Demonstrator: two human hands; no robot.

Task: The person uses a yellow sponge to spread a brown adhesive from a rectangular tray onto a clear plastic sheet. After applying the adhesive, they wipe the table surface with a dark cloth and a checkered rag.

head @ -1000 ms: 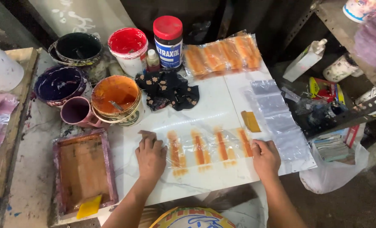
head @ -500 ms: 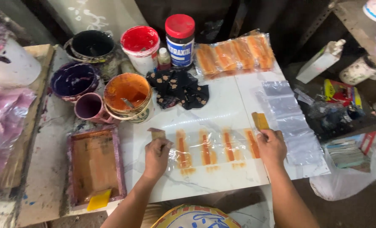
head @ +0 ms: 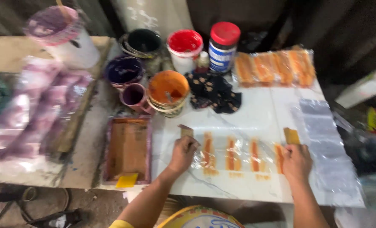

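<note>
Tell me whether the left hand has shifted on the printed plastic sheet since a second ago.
No. The left hand presses the plastic sheet just left of the first orange stripe, as before.

On the white table (head: 255, 114), the left hand (head: 183, 154) presses the left end of a clear plastic sheet (head: 243, 154) printed with orange stripes, a small tan block (head: 187, 131) at its fingertips. The right hand (head: 297, 162) holds the sheet's right end beside a yellowish block (head: 291, 136), possibly a sponge. An orange paint bucket (head: 168, 90) and a wooden screen frame (head: 128, 150) sit to the left
</note>
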